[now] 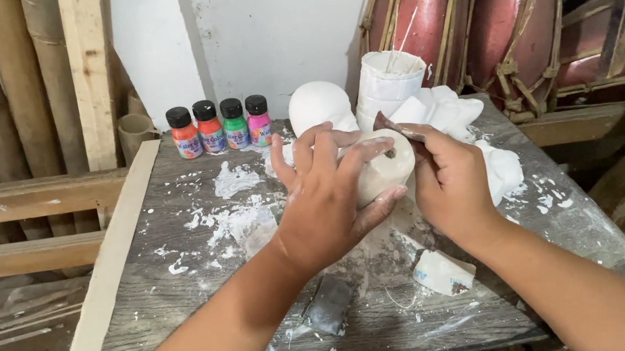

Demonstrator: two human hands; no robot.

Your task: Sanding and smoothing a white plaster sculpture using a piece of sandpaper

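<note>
Left hand (329,197) wrapped round a white plaster ball (386,165), fingers curled over the top and thumb under, held in the air above the middle of the table (166,294). Right hand (452,180) closed on a thin brown tool (395,128), tip pressed at a small dark hole in the ball.

Risks, as a judgement:
- Too hard a push with the tool: chipped or cracked plaster round the hole.
- Slip of the tip off the curved face: a scratch across the ball, or a jab into the left fingers just beside it.
- Dusty white palms, smooth round shape: loose grip, a drop onto the table, a dent or break.
- Near the far edge, four paint bottles (222,126) in a row, a second white form (319,104), a white cup (389,79) with a stick in it, a crumpled cloth (450,111): a wide elbow swing likely to topple them.
- Plaster lump (442,271) and grey scrap (327,304) near the front edge, close under the forearms, easily swept off.
</note>
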